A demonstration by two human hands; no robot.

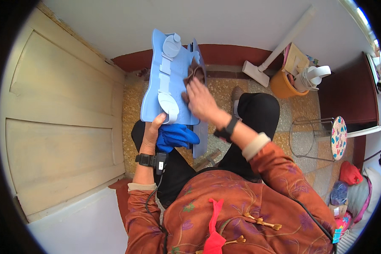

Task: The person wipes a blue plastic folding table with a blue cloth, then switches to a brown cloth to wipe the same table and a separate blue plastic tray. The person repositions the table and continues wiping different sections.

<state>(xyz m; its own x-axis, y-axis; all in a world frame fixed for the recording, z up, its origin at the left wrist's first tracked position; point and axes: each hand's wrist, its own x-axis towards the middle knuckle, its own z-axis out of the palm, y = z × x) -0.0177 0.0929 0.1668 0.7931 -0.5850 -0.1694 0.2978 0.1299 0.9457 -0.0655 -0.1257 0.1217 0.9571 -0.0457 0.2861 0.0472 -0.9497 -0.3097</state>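
Note:
A light-blue plastic panel assembly (pixel 177 79) stands above my knees, with pale oval clip-like fittings (pixel 168 103) along its left part. My left hand (pixel 153 127) grips its near lower edge beside the nearer fitting, thumb on top. A bright blue cloth or glove (pixel 174 137) hangs just below that edge, next to my left hand; its hold is partly hidden. My right hand (pixel 200 98) lies slightly blurred against the right part of the panel, its fingers on a crumpled brown cloth (pixel 195 73). Whether the fingers pinch the cloth or only press it is unclear.
A cream panelled door (pixel 63 95) is at left. An orange bucket (pixel 284 84) holding a white appliance and papers stands at upper right, beside a white vacuum-style floor head (pixel 255 73). A wire-legged stool (pixel 339 138) and a red bag (pixel 350 173) are at right.

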